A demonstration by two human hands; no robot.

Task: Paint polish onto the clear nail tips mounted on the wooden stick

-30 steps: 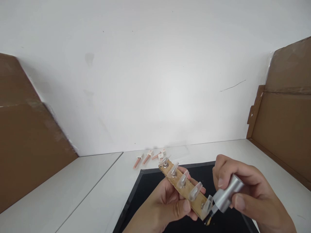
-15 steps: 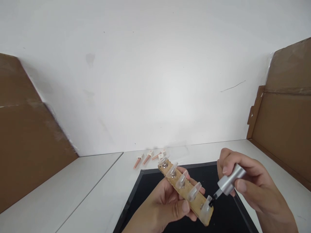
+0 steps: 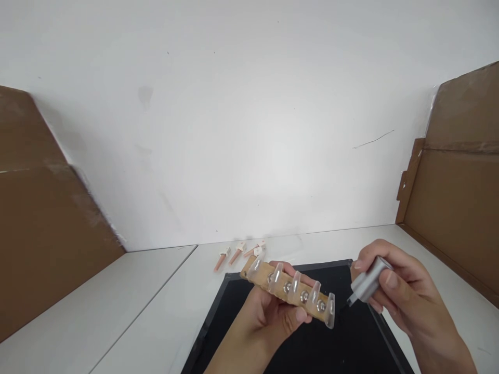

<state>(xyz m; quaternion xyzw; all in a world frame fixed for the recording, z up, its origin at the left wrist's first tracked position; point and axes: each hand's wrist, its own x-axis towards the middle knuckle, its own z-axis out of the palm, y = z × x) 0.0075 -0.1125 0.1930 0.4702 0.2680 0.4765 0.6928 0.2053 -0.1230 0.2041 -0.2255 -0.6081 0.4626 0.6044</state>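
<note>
My left hand grips a narrow wooden strip that carries several clear false nail tips on small metal studs. The strip lies almost level above a black mat. My right hand holds a silver nail-polish cap with a thin dark brush at its lower end. The brush tip points at the rightmost nail tip and sits just to its right, slightly apart from it.
Three small pink sticks with white ends lie on the white table behind the mat. Brown cardboard panels stand at the left and right. A white wall is at the back.
My left hand has turned the strip from a steep slant to nearly level and raised it. The brush has come off the rightmost nail tip and now sits a little to its right.
</note>
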